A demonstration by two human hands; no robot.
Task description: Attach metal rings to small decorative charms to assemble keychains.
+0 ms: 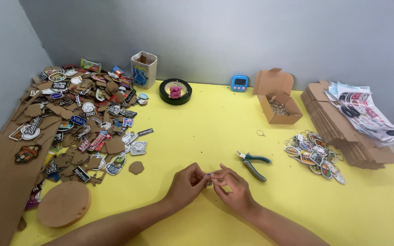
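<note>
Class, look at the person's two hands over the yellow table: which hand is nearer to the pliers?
The right hand. It sits just below and left of the pliers, not touching them. The left hand is farther left, beyond the right hand, fingertips meeting over a small piece.

We see a yellow table (215, 132) bearing pliers (254, 163), a cardboard box (277, 102), a sticker heap (80, 114) and a blue timer (240, 83).
</note>
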